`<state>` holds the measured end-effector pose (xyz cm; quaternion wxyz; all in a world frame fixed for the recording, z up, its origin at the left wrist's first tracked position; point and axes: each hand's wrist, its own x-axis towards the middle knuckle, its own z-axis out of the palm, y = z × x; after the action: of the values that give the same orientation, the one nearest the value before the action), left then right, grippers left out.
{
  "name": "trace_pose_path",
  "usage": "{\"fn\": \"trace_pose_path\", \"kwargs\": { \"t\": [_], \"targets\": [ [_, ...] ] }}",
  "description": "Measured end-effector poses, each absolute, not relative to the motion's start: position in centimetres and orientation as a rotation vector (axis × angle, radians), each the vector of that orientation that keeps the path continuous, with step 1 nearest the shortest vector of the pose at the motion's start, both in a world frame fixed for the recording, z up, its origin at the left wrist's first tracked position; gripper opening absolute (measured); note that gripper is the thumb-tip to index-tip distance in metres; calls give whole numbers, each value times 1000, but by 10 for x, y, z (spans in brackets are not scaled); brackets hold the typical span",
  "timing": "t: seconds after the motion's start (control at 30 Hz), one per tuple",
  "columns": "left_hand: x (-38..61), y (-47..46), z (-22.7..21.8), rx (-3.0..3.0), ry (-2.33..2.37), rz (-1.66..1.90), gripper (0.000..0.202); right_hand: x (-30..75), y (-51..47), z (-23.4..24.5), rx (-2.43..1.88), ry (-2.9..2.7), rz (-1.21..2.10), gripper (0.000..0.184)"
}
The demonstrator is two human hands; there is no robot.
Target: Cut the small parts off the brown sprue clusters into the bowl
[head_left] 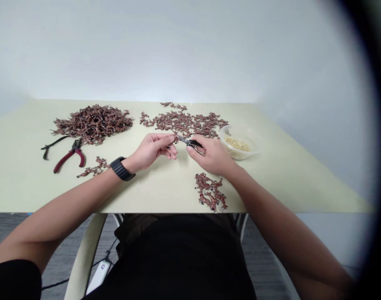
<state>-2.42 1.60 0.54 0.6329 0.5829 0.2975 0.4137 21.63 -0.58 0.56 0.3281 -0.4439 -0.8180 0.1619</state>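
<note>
Head view, left hand (159, 146) with grip pinched on small brown figure (175, 140), right hand (210, 155) with grip clamped round black-handled pliers (194, 143), tips at figure, both above desk (165, 191), clear tub (251, 152) rightward, white device (99, 276) below, round mark illegible.

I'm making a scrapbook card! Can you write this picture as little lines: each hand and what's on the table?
Left hand: pinches what looks like a small brown piece
Right hand: holds black-handled pliers, tips close to the piece
Table, left: big brown heap, red-handled pliers, black tool
Table, behind hands: spread brown pieces
Table, right: clear tub with golden bits
Table, near edge: small brown cluster
</note>
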Motion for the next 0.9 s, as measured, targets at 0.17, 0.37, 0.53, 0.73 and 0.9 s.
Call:
{"fn": "trace_pose_path", "kwargs": {
  "t": [0.17,0.37,0.53,0.73,0.9],
  "targets": [
    [-20,8,0,1715,871,1165,36,206,-9,3,-1133,-1945,968,38],
    [-27,17,-3,1985,1017,1272,37,203,-12,7,-1005,-1662,1582,46],
    [-26,21,3,1609,887,1213,32,212,-5,6,-1212,-1897,673,37],
    [-28,24,2,1253,685,964,29,220,0,3,-1207,-2081,306,28],
    [-26,20,2,1209,672,949,21,220,-1,4,-1147,-2181,277,23]
  ]
}}
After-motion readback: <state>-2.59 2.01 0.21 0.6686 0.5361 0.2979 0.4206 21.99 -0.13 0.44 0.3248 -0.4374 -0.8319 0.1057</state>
